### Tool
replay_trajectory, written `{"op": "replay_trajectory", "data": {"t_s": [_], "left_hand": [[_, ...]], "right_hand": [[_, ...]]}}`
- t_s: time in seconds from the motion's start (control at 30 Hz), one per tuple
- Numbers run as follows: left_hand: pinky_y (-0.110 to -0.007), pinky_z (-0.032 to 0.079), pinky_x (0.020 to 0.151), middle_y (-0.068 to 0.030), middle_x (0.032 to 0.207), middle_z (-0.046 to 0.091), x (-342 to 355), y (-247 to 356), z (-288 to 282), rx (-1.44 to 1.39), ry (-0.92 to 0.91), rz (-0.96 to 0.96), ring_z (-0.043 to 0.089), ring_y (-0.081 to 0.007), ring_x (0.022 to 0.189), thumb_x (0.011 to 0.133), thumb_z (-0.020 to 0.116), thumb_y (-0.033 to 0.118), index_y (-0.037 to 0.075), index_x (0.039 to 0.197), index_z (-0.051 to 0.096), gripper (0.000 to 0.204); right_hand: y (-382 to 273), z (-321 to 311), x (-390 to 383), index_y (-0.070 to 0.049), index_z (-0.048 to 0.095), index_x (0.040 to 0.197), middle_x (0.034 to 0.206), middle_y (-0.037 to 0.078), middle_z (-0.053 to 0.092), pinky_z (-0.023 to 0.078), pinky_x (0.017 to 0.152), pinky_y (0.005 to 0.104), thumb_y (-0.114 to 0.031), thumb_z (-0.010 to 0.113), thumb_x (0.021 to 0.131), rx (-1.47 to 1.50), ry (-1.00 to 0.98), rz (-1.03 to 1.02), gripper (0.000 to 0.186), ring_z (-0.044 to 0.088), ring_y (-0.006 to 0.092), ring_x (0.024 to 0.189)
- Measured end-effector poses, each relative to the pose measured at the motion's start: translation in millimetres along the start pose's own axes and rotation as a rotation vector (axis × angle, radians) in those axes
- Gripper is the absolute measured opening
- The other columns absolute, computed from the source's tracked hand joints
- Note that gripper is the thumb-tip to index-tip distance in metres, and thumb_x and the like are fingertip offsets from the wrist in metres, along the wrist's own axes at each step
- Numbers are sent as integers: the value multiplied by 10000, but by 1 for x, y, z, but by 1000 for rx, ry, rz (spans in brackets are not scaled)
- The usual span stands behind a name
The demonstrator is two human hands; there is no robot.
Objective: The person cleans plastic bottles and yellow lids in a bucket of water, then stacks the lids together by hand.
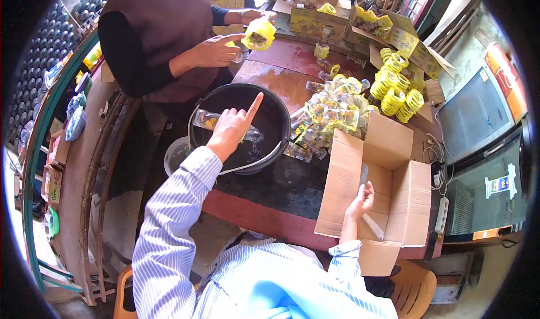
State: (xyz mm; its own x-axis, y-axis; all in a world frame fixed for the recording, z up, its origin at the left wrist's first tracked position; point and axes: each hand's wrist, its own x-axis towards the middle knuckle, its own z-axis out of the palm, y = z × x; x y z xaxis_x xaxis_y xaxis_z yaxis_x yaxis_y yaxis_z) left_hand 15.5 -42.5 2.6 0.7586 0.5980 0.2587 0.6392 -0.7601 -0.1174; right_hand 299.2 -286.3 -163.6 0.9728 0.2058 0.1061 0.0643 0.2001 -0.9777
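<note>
My left hand (230,129) grips a clear plastic bottle (206,118) lying across the black bucket (270,97), its index finger stretched out. My right hand (360,201) is at the open cardboard box (388,133), palm turned up with fingers loosely curled and apart, over a pale translucent strip (373,226); whether it touches the strip is unclear. A pile of plastic bottles (340,108) lies between bucket and box. Across from me, a co-worker's hands (211,52) hold a yellow netted bundle (259,34) and a clear object, partly hidden.
The worktable (259,206) also carries stacked yellow bundles (394,83) and cartons (309,21). A pale container (175,153) is beside the bucket. A glass-fronted cabinet (478,178) with cables stands at right, a green-railed ledge (79,150) at left, an orange chair (419,291) near me.
</note>
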Motion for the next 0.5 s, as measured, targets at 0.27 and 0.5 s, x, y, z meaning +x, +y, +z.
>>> {"op": "replay_trajectory", "data": {"t_s": [0.27,0.5], "left_hand": [[-337,442,754,-86,811,623,14,-10,-5,339,-97,138,589,-234,811,694,634,31,139,1451,14,984],[-316,433,725,-70,753,634,22,-12,-16,412,2,170,595,-201,748,771,579,69,166,1454,0,901]], "right_hand": [[-2,3,-3,5,567,1104,745,-33,457,398,720,208,-20,590,842,-18,-15,-10,265,443,60,720],[2,0,-1,5,576,1093,754,-24,489,405,721,208,-17,589,839,-47,-35,-30,256,459,61,723]]}}
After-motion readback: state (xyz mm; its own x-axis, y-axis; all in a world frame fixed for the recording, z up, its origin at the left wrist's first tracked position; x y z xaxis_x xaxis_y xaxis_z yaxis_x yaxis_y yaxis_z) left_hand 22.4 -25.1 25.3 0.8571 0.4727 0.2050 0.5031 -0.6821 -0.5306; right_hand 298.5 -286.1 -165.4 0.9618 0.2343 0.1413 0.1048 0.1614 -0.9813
